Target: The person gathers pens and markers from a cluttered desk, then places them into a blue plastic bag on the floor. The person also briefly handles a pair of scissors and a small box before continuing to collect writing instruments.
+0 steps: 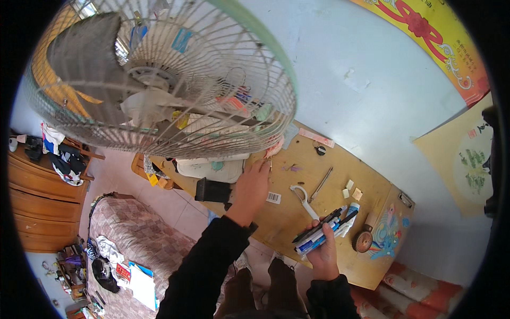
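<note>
My right hand (324, 253) grips a bundle of several pens (318, 235), held over the front part of the wooden table (279, 219). Stretched across the table, my left hand (253, 187) has its fingertips at a small thin item by a pink crumpled thing (275, 148); whether it grips anything is unclear. A black box-like holder (213, 190) lies left of that wrist. Between the hands are a barcode label (273, 197) and a white peeler-like tool (305, 201). A pair of metal tweezers or compass (321, 184) lies farther back.
A large caged electric fan (159, 87) looms at upper left. A handheld fan (362, 241), a white-and-blue tube (352, 209), small pale blocks (357, 194) and a clipboard (392, 223) occupy the right side. A white plastic tray (211, 167) sits at the left. A covered bed (139, 231) stands beyond.
</note>
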Demonstrator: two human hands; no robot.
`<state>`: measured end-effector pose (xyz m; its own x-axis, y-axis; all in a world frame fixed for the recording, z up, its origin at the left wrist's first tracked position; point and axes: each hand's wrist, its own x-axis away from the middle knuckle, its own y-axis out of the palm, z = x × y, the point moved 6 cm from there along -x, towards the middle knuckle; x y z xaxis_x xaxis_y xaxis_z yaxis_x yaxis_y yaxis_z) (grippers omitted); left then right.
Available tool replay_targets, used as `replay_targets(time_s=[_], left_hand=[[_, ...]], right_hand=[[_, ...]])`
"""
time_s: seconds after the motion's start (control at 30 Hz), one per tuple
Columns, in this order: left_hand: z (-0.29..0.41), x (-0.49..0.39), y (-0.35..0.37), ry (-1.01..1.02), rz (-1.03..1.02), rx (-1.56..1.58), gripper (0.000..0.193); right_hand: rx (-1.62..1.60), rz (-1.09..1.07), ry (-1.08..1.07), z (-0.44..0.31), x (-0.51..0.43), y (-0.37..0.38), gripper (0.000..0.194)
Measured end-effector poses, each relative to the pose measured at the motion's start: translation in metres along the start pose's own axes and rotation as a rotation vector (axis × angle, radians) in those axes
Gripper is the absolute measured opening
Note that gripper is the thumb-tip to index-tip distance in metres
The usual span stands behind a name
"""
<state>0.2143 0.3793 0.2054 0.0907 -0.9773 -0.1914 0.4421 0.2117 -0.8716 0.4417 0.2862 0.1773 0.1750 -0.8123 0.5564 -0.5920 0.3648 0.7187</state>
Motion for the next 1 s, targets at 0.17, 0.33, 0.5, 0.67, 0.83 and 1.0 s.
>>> replay_targets(time_s=[0.17,0.33,0.5,0.67,0.83,1.0], left_hand=[[-0.017,-0.024,0.048,-0.121,-0.149,-0.26,0.036],[-0.025,-0.013,0.039,-0.234,-0.078,-0.072,0.025],[-0.004,-0.016,0.035,-0.258,-0.214,0.078,0.016],[0.042,-0.04,0.059,-0.154,-0.259,0.038,0.015],[0.055,-0.043,0.078,-0.084,-0.248,-0.079,0.017],[0.053,-0.043,0.092,-0.028,-0.345,-0.118,0.018]], right_hand=[[0.014,-0.044,-0.048,-0.033,-0.012,-0.012,0.028],[-0.041,0.007,-0.019,-0.054,-0.024,-0.021,0.026],[-0.053,-0.033,-0.018,-0.067,-0.033,-0.02,0.025],[-0.059,-0.028,-0.008,-0.072,-0.039,-0.023,0.027],[-0.081,-0.028,0.008,-0.073,-0.042,-0.025,0.029],[-0.115,-0.046,-0.002,-0.076,-0.047,-0.027,0.029]])
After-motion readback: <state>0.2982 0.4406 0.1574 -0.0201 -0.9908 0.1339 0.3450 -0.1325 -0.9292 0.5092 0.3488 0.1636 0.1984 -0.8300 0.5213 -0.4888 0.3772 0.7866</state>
